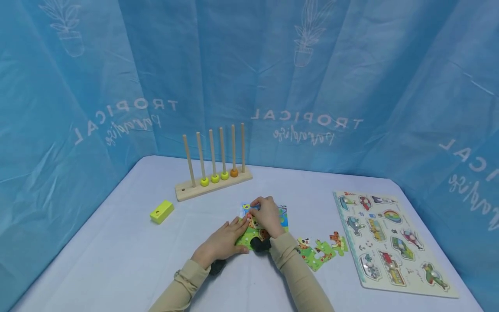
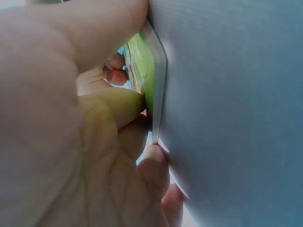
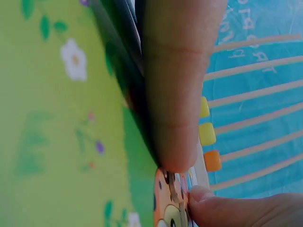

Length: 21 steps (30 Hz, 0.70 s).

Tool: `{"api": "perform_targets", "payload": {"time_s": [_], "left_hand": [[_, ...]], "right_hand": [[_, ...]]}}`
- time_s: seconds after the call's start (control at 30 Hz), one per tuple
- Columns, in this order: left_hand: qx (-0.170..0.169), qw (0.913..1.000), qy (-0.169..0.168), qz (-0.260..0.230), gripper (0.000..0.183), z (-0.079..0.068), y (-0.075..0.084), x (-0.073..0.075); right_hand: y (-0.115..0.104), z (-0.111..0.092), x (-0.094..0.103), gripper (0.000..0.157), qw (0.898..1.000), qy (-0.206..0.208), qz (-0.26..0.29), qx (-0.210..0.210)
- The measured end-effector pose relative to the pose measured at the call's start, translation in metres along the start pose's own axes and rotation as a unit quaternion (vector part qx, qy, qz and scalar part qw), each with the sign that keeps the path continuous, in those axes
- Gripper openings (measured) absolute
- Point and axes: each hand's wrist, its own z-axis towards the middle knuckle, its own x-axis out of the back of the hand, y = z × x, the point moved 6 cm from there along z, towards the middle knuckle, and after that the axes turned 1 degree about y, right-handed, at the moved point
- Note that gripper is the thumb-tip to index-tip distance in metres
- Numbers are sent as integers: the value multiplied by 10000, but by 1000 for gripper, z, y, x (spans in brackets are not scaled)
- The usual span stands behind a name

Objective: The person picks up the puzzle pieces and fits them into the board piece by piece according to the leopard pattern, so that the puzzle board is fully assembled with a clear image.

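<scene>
A jigsaw puzzle (image 1: 245,238) with a green and blue picture of cartoon animals lies at mid table. My left hand (image 1: 224,240) rests flat across its left side, fingers extended and thumb at the near edge. Over the far part, my right hand (image 1: 267,214) bends its index finger and thumb together at a puzzle piece, mostly hidden by the fingers. In the right wrist view the green puzzle surface (image 3: 61,123) fills the left, and a fingertip meets a spotted animal's face (image 3: 168,208). The left wrist view shows the puzzle's thick edge (image 2: 161,80) beside my left hand (image 2: 71,132).
Loose puzzle pieces (image 1: 315,255) lie right of the puzzle. Farther right is a knobbed vehicle board (image 1: 372,255). A wooden peg stand (image 1: 214,185) with yellow and orange beads stands behind, and a yellow block (image 1: 161,212) sits at left. Blue curtains (image 1: 234,78) surround the table.
</scene>
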Motion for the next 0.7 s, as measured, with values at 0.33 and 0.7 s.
{"api": "perform_targets", "payload": {"time_s": [0.33,0.7], "left_hand": [[-32,10000,-37,-42,79,0,1,-1],[28,9999,-25,-100,81,0,0,0]], "right_hand": [[13,1,24,23,9831,-613,1723,-45],[56,-23,97,33,9849,-1012,1404,62]]}}
